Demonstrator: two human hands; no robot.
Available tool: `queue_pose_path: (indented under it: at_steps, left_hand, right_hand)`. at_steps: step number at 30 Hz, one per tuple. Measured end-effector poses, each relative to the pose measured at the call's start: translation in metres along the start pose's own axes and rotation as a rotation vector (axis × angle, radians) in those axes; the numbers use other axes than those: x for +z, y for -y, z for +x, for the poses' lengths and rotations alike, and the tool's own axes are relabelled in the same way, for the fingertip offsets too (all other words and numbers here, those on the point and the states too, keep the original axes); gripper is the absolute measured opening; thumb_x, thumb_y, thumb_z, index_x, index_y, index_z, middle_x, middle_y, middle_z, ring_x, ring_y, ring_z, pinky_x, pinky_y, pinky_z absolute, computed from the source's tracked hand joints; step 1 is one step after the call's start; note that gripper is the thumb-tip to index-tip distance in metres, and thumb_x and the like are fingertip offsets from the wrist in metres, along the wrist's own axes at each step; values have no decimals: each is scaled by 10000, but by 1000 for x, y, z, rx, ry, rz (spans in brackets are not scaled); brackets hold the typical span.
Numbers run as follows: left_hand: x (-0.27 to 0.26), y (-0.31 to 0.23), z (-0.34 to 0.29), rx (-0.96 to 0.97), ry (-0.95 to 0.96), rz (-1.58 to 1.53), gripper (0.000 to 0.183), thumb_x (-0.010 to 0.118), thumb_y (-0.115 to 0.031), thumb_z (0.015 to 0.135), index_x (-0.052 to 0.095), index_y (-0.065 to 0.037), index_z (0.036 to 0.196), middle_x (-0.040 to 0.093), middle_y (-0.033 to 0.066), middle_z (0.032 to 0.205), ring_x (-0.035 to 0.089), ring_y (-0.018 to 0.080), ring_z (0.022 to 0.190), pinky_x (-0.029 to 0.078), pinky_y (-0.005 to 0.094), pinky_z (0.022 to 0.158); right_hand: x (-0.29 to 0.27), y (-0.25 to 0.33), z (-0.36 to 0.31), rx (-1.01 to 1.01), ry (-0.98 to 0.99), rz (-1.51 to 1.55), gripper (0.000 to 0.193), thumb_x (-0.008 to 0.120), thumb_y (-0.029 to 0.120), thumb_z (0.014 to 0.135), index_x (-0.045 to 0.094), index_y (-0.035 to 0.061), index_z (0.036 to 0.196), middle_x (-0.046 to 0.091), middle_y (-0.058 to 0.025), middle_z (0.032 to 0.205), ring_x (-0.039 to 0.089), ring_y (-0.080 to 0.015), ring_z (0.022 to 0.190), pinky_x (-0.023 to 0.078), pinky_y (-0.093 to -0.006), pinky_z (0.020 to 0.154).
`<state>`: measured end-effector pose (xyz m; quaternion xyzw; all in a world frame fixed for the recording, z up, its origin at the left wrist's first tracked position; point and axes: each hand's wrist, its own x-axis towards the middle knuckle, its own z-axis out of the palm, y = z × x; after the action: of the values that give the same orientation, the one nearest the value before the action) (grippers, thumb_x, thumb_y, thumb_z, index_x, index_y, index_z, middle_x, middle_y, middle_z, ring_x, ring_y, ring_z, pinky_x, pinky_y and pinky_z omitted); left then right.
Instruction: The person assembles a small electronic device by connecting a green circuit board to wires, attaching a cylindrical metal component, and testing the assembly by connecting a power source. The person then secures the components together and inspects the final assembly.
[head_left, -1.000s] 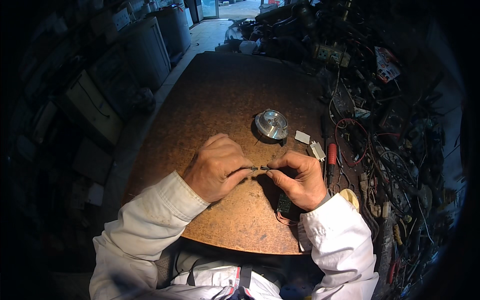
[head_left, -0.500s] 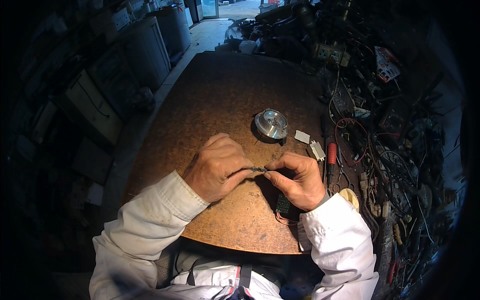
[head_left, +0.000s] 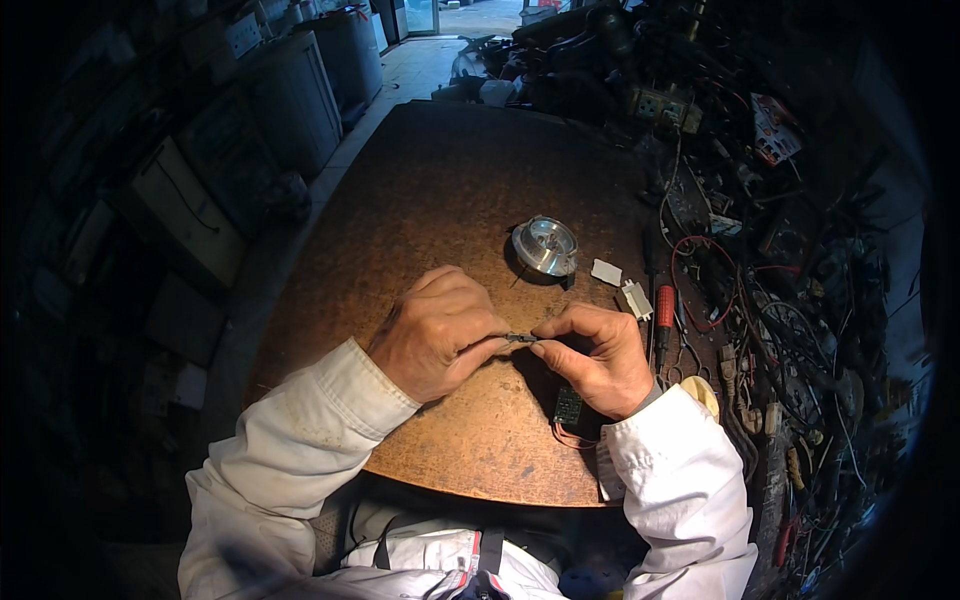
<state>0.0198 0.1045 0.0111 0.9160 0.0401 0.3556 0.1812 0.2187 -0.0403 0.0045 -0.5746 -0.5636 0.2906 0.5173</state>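
Between my two hands, just above the wooden table (head_left: 440, 200), is a small dark connector-like piece (head_left: 521, 338). My left hand (head_left: 435, 335) pinches one end of it, its fingers closed. At the other end, the thumb and forefinger of my right hand (head_left: 598, 360) are closed on it too. The piece is too small for its exact kind to show. Under my right wrist lies a small green circuit board (head_left: 568, 406) with reddish wires. Farther off sits a round silver metal lamp housing (head_left: 545, 247).
A white flat cover (head_left: 606, 272) and a small white open case (head_left: 636, 300) lie right of the housing. Beside them are a red-handled screwdriver (head_left: 664, 308) and scissors (head_left: 686, 365). Tangled cables and parts (head_left: 790, 330) crowd the right side; grey cabinets (head_left: 290, 100) stand at the left.
Both hands keep their pinch on the small dark piece, nearly still. The whole view has shifted very slightly; nothing was let go.
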Motion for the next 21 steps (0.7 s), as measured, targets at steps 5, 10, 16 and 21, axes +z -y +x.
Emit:
queue_pose_path:
  at_steps: [5, 10, 16, 21]
  left_hand:
    - [0, 1, -1, -31, -1, -42, 194, 909, -38, 755, 786, -51, 906, 737, 88, 849, 723, 268, 880, 574, 408, 812]
    - [0, -2, 1, -44, 20, -69, 186, 904, -31, 762, 790, -50, 907, 742, 83, 847, 723, 261, 877, 580, 393, 780]
    - [0, 0, 0, -44, 20, -52, 177, 903, -31, 772, 791, -49, 908, 738, 83, 839, 721, 259, 873, 582, 391, 769]
    - [0, -2, 0, -50, 33, -50, 168, 903, -35, 778, 788, -44, 901, 737, 87, 839, 722, 259, 877, 581, 393, 771]
  right_hand:
    - [-3, 5, 1, 136, 32, 64, 101, 793, 23, 921, 779, -43, 997, 738, -77, 854, 682, -128, 755, 540, -287, 668]
    - [1, -3, 0, -36, -18, -13, 87, 771, 26, 954, 768, -49, 999, 719, -60, 785, 650, -102, 664, 511, -263, 589]
    - [2, 4, -1, 93, 11, 101, 59, 762, 8, 958, 771, -45, 982, 712, -54, 775, 645, -92, 634, 503, -255, 555]
    - [2, 5, -1, 93, 13, 67, 77, 773, 8, 930, 779, -47, 982, 732, -74, 821, 677, -116, 702, 532, -274, 609]
